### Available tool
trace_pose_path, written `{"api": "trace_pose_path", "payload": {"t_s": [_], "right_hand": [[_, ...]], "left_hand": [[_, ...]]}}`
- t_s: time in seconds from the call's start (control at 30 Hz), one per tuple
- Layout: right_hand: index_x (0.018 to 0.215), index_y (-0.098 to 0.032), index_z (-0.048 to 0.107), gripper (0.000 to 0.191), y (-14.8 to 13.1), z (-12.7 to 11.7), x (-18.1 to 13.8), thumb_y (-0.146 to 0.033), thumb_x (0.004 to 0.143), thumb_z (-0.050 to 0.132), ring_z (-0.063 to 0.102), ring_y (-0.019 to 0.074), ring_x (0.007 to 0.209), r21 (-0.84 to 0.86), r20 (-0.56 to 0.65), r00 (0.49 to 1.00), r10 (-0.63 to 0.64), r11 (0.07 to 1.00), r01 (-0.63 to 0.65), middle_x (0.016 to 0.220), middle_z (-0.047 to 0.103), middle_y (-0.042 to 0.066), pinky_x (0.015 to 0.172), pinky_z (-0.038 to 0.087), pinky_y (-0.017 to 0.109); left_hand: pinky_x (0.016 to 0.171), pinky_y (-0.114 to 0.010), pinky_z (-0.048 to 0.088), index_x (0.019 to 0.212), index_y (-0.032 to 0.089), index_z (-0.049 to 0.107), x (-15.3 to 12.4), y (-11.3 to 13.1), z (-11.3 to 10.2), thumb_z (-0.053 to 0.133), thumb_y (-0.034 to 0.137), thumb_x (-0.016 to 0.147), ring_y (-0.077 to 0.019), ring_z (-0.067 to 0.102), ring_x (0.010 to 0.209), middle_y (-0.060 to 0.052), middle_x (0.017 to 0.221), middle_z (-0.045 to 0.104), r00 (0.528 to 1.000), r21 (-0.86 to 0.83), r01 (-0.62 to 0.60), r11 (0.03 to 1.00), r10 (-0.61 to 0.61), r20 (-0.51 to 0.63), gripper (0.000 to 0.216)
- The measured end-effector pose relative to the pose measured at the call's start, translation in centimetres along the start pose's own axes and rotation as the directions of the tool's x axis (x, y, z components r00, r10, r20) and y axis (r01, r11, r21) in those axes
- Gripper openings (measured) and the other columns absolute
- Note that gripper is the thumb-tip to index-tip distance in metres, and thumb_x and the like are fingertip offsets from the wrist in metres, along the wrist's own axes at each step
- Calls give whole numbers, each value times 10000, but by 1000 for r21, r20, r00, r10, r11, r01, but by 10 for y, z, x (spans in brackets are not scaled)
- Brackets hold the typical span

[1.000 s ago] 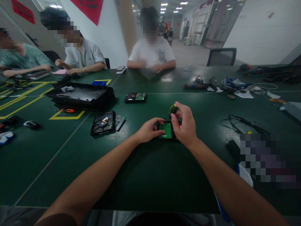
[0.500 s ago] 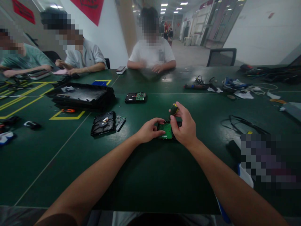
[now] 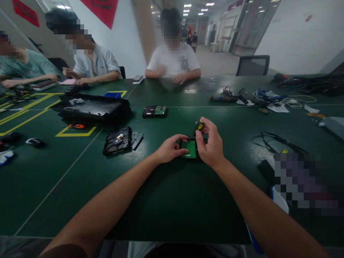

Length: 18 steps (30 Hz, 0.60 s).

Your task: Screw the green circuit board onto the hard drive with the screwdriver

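A hard drive [image 3: 190, 149] with a green circuit board facing up lies on the table between my hands. My left hand [image 3: 172, 148] grips its left side, thumb on the board and fingers at the far edge. In my right hand [image 3: 211, 143] is a screwdriver [image 3: 199, 125] with a dark and yellow handle, held upright over the drive between thumb and fingers. The screwdriver's tip is hard to make out near the drive's far edge. Part of the drive's right side is hidden under my right hand.
Left of my hands lie another hard drive [image 3: 117, 141] and a loose circuit board [image 3: 137, 139]. A third drive [image 3: 154, 111] sits farther back. Black trays [image 3: 92, 109] stand at left, cables [image 3: 276, 143] at right. Several people sit across the green table [image 3: 172, 200].
The screwdriver handle has turned slightly in my right hand, showing more yellow. My left hand and the hard drive stay in place.
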State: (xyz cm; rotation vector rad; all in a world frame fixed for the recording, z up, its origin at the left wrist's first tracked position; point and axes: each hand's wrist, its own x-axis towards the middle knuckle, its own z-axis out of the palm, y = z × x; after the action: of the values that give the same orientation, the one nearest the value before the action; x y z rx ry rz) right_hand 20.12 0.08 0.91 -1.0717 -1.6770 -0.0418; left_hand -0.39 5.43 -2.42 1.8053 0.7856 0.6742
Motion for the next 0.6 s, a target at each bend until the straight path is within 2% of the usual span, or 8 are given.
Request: {"api": "trace_pose_path", "payload": {"t_s": [0.33,0.6], "right_hand": [[1514,-317,405,547,-1,1,1,-281,1003,597,670,267,1052,29,-4,1000,11,1000,-11,1348,572,113,883,629,497],[1556,-297,363,548,1,1,1,-224,1039,529,679,268,1186,136,55,998,36,990,-43,1484,546,129,1011,606,506]], "left_hand": [[458,-175,440,1348,203,553,0,1,0,807,220,856,-22,543,544,-89,1271,642,1000,5,-18,1000,18,1,554],[466,-184,457,1358,201,551,-1,0,0,810,222,851,-31,553,563,-93,1290,637,1000,-11,-18,1000,18,1,570]]}}
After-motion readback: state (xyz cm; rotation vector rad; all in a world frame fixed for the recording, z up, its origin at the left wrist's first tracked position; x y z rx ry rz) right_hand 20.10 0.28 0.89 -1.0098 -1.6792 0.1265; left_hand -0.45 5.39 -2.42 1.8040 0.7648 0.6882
